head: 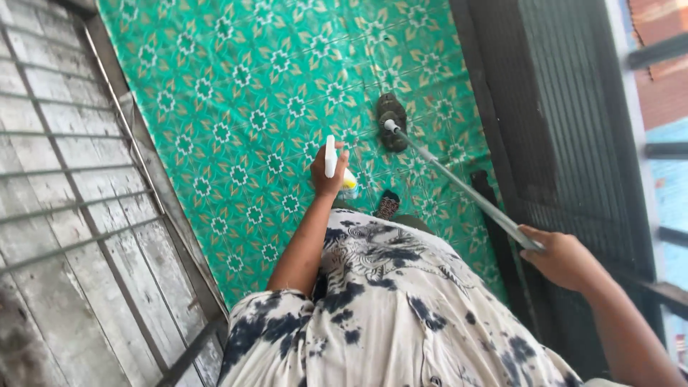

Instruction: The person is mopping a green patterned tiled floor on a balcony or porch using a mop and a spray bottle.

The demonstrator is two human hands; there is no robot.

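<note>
My left hand (327,172) grips a white spray bottle (332,156) with a yellowish body, held out over the green patterned tiled floor (251,107). My right hand (562,258) holds the grey metal pole of a mop (466,190). The pole slants up and to the left to a dark mop head (392,122) that rests on the tiles. My patterned sandal toe (388,206) shows just below the bottle. A black-and-white tie-dye shirt fills the lower middle of the view.
A weathered grey wall with metal bars (64,186) runs along the left. A dark metal grille or door (566,93) stands at the right, with a dark frame along the floor's edge. Brick and blue surfaces show beyond it.
</note>
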